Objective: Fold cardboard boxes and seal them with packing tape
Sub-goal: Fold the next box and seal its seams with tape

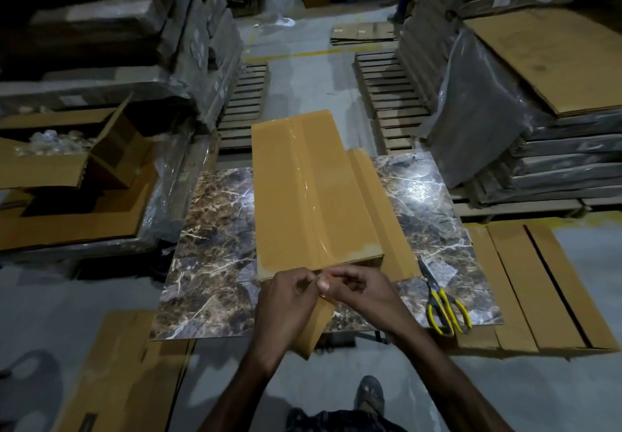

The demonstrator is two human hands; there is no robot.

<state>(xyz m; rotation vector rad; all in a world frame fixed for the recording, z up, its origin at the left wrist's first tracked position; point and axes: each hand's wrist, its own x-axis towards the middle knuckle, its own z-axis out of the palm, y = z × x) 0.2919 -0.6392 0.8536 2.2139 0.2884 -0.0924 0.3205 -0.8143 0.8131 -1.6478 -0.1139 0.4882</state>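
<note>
The cardboard box (313, 196), long and narrow, lay closed on the marble-patterned tabletop (208, 263), running from 6 o'clock toward 12 o'clock with its far end overhanging the table's far edge. A glossy band of clear tape (308, 179) ran along the box's centre seam. At the box's near end a brown strip (316, 327) hung down over the table's front edge; whether it was tape or a flap could not be told.

Both hands met at the near end. The left hand (289, 293) had its fingers curled, pinching the top of the brown strip. The right hand (356, 287) touched it from the 3 o'clock side, thumb and fingertips closed on the same strip.

A flat piece of cardboard (380, 202) lay under the box, showing along its 3 o'clock side. Yellow-handled scissors (441, 300) lay closed on the tabletop at 3 o'clock from the hands, near the table's corner.

On the floor, flattened cartons (538, 280) lay at 3 o'clock and another flattened sheet (128, 364) at 8 o'clock. An open carton (67, 162) with clear items inside stood at 10 o'clock. Wooden pallets (387, 88) lay at 12 to 1 o'clock, with plastic-wrapped stacks (538, 148) at 2 o'clock. A sandalled foot (370, 394) showed at 6 o'clock.
</note>
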